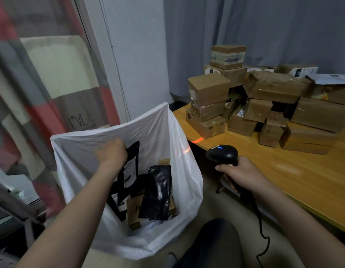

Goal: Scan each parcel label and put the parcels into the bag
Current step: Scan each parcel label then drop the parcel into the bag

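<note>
One black parcel (130, 167) hangs below my left hand (111, 151), pinched by its top edge inside the bag (187, 182), so I'd lower it onto the pile before releasing; my right hand (241, 176) grips the scanner (222, 154).

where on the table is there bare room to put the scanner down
Bare: the near strip of the wooden table, between the box pile and the front edge, right of the scanner. Crowded: the far half, under boxes.

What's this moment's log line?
left hand holds black mailer in white bag | right hand grips scanner | cardboard boxes piled on table
</note>
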The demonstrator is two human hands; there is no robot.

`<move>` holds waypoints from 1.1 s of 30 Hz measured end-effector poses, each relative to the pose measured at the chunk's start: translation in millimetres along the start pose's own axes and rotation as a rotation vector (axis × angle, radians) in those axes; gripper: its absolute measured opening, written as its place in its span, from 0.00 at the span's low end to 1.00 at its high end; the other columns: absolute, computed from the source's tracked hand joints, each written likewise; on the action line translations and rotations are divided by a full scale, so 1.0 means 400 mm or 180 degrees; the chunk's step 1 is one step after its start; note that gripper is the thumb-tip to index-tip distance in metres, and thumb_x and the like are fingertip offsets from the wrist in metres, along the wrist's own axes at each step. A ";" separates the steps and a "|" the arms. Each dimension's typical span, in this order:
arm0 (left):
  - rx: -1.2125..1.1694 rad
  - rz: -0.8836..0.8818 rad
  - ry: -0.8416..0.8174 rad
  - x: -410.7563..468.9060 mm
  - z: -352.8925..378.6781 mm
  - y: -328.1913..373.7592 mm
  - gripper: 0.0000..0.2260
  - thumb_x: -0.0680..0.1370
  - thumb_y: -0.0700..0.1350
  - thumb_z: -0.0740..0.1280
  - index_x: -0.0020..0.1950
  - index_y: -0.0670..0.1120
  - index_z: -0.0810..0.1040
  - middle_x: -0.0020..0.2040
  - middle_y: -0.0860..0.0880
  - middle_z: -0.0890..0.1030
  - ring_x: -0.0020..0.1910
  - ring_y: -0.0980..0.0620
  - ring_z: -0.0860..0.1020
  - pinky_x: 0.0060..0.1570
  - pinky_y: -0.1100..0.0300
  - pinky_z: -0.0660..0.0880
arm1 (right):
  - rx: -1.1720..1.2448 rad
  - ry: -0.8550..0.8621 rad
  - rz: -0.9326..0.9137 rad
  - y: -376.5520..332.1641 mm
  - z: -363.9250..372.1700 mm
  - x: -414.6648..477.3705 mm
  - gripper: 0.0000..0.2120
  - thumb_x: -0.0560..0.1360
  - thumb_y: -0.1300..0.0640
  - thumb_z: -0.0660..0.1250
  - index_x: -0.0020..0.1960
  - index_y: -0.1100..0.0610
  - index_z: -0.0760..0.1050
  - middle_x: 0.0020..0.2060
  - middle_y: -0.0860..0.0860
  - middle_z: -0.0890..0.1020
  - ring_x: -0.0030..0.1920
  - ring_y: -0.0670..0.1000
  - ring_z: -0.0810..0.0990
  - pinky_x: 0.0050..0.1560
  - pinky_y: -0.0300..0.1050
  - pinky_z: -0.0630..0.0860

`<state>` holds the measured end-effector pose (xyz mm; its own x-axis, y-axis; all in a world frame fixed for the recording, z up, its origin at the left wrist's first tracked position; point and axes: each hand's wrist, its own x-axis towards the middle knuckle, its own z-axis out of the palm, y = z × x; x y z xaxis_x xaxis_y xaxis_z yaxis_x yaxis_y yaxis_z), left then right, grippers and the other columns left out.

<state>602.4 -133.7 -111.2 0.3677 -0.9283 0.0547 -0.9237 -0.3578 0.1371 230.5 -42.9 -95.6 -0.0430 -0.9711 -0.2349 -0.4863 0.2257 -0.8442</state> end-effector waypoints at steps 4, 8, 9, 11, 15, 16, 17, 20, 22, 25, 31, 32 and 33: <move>-0.0266 0.0076 -0.1230 -0.011 0.092 0.033 0.11 0.78 0.48 0.72 0.54 0.41 0.82 0.52 0.41 0.85 0.47 0.41 0.85 0.45 0.51 0.82 | 0.0032 -0.0101 0.0038 0.010 -0.004 0.029 0.15 0.80 0.56 0.70 0.37 0.62 0.74 0.22 0.55 0.74 0.21 0.53 0.73 0.31 0.48 0.72; -0.0439 -0.0183 -0.2791 -0.049 0.122 0.062 0.16 0.82 0.50 0.70 0.62 0.39 0.79 0.56 0.48 0.87 0.52 0.44 0.86 0.50 0.49 0.79 | 0.0068 -0.0057 0.0070 0.010 -0.016 0.044 0.15 0.80 0.56 0.71 0.38 0.61 0.74 0.23 0.54 0.75 0.22 0.52 0.74 0.29 0.46 0.73; -0.0386 -0.0157 -0.2786 -0.050 0.115 0.071 0.17 0.82 0.51 0.70 0.63 0.39 0.79 0.57 0.48 0.86 0.53 0.43 0.85 0.48 0.50 0.79 | 0.0074 -0.0050 0.0081 0.010 -0.020 0.045 0.14 0.80 0.56 0.71 0.38 0.61 0.75 0.23 0.54 0.75 0.22 0.52 0.74 0.28 0.45 0.73; -0.0292 -0.0051 -0.2511 -0.048 0.087 0.094 0.18 0.81 0.51 0.72 0.63 0.39 0.79 0.55 0.48 0.86 0.53 0.43 0.85 0.37 0.54 0.77 | 0.0082 -0.0045 0.0085 0.008 -0.030 0.043 0.13 0.80 0.56 0.71 0.40 0.62 0.76 0.24 0.55 0.75 0.23 0.53 0.75 0.27 0.46 0.73; -0.0174 0.0381 -0.2010 -0.052 -0.020 0.193 0.16 0.79 0.51 0.72 0.62 0.41 0.80 0.55 0.47 0.84 0.42 0.49 0.82 0.27 0.60 0.72 | 0.0174 0.0063 0.0061 -0.002 -0.077 0.021 0.12 0.80 0.55 0.71 0.43 0.61 0.77 0.26 0.54 0.76 0.24 0.52 0.75 0.28 0.45 0.73; -0.0149 0.0547 -0.1869 -0.055 -0.049 0.228 0.15 0.80 0.51 0.72 0.60 0.42 0.81 0.54 0.46 0.84 0.41 0.51 0.81 0.27 0.61 0.71 | 0.0207 0.0134 0.0063 -0.005 -0.095 0.013 0.10 0.80 0.55 0.71 0.45 0.61 0.77 0.26 0.53 0.76 0.24 0.51 0.74 0.27 0.44 0.72; -0.0101 0.0716 -0.1702 -0.062 -0.079 0.264 0.14 0.80 0.51 0.72 0.59 0.42 0.82 0.53 0.47 0.84 0.41 0.51 0.81 0.29 0.61 0.72 | 0.0233 0.0213 0.0061 -0.008 -0.117 0.003 0.09 0.80 0.55 0.71 0.47 0.60 0.77 0.27 0.53 0.76 0.24 0.51 0.74 0.26 0.44 0.72; -0.0075 0.1192 -0.1241 -0.088 -0.165 0.386 0.13 0.78 0.54 0.73 0.56 0.46 0.83 0.47 0.49 0.84 0.42 0.49 0.83 0.34 0.60 0.75 | 0.0332 0.0461 -0.0041 -0.016 -0.198 -0.029 0.08 0.80 0.55 0.71 0.48 0.59 0.76 0.32 0.56 0.76 0.28 0.56 0.76 0.30 0.47 0.73; -0.0173 0.1501 -0.0955 -0.107 -0.213 0.481 0.12 0.77 0.54 0.73 0.56 0.49 0.83 0.51 0.49 0.84 0.46 0.48 0.82 0.42 0.58 0.78 | 0.0384 0.0693 -0.0102 -0.021 -0.268 -0.049 0.08 0.79 0.53 0.72 0.51 0.57 0.77 0.35 0.56 0.78 0.31 0.57 0.78 0.33 0.50 0.75; -0.0447 0.1814 -0.0568 -0.129 -0.259 0.620 0.08 0.74 0.56 0.75 0.47 0.54 0.83 0.52 0.52 0.84 0.51 0.48 0.82 0.53 0.51 0.80 | 0.0576 0.1008 -0.0227 -0.020 -0.368 -0.074 0.06 0.78 0.53 0.72 0.50 0.55 0.78 0.35 0.55 0.79 0.30 0.55 0.78 0.33 0.50 0.76; -0.1023 0.2243 -0.0281 -0.184 -0.283 0.836 0.08 0.76 0.53 0.74 0.54 0.56 0.84 0.55 0.54 0.84 0.56 0.49 0.81 0.59 0.47 0.80 | 0.0843 0.1370 -0.0288 0.009 -0.511 -0.086 0.06 0.80 0.57 0.70 0.47 0.57 0.74 0.32 0.55 0.75 0.28 0.55 0.76 0.33 0.50 0.76; -0.1041 0.2286 -0.0250 -0.186 -0.281 0.863 0.11 0.76 0.53 0.74 0.58 0.56 0.84 0.57 0.54 0.84 0.57 0.49 0.81 0.59 0.47 0.80 | 0.0889 0.1388 -0.0294 0.013 -0.527 -0.081 0.06 0.80 0.57 0.70 0.47 0.57 0.74 0.32 0.55 0.74 0.28 0.55 0.76 0.33 0.50 0.77; -0.1036 0.2307 -0.0239 -0.186 -0.279 0.888 0.13 0.76 0.53 0.74 0.60 0.55 0.83 0.59 0.53 0.84 0.58 0.49 0.81 0.60 0.47 0.80 | 0.0913 0.1402 -0.0304 0.017 -0.542 -0.074 0.06 0.80 0.57 0.70 0.48 0.57 0.75 0.32 0.55 0.75 0.29 0.55 0.76 0.33 0.50 0.77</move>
<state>258.8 -180.3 43.8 -0.3314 -0.9270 0.1757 -0.8479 0.3743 0.3755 39.2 -29.4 10.3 -0.4025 -0.9151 0.0218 -0.2503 0.0871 -0.9642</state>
